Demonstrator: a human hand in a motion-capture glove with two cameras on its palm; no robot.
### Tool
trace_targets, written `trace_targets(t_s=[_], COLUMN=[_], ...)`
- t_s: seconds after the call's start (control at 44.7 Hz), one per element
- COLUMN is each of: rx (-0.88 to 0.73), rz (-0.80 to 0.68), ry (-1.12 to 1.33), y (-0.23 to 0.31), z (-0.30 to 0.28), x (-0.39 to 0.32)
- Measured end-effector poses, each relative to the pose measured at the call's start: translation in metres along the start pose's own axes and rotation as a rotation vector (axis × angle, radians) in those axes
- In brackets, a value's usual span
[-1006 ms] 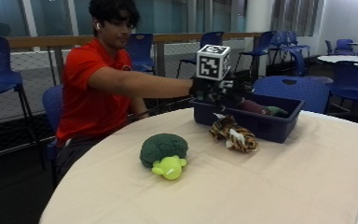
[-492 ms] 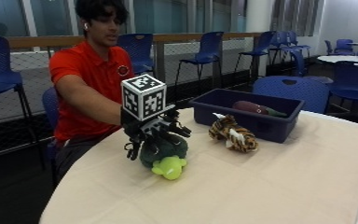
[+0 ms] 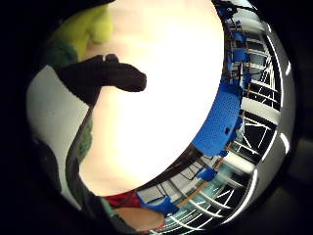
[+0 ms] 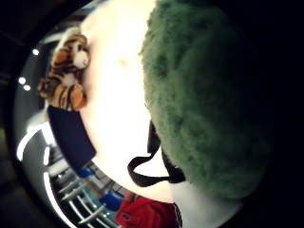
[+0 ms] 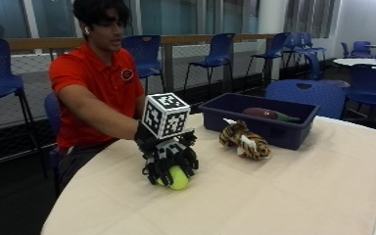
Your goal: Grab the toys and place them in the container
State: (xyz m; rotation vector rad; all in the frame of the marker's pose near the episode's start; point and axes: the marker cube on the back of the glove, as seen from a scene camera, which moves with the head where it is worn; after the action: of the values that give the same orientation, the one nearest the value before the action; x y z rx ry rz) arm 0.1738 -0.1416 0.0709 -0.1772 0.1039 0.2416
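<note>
A: Where is the container (image 5: 286, 128)?

B: Across the table (image 5: 292, 196) from my gloved hand (image 5: 170, 159), well apart; tiger toy (image 5: 245, 140) lies just before its near wall, in the way.

A: Grip?

B: Fingers curled over the green plush (image 4: 209, 95); lime head (image 5: 178, 178) protruding; plush on the table.

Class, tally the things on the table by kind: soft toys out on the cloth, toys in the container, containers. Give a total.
Soft toys on the cloth: 2, green turtle and tiger
Toys in the container: 1
Containers: 1, blue bin
Total: 4
</note>
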Motion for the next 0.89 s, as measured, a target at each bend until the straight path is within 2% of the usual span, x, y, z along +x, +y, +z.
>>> trace_targets(t_s=[0.134,0.291,0.38,0.626,0.894], rx=[0.034,0.311,0.391,0.405,0.483], rz=[0.025,-0.080,-0.106,-0.129,-0.301], ry=[0.060,0.176,0.158,0.063,-0.092], y=[0.006,0.022,0.037,0.076,0.091], z=[-0.003,-0.027,-0.051,-0.120,-0.166], x=[-0.006,-0.017,-0.021,-0.053,-0.164])
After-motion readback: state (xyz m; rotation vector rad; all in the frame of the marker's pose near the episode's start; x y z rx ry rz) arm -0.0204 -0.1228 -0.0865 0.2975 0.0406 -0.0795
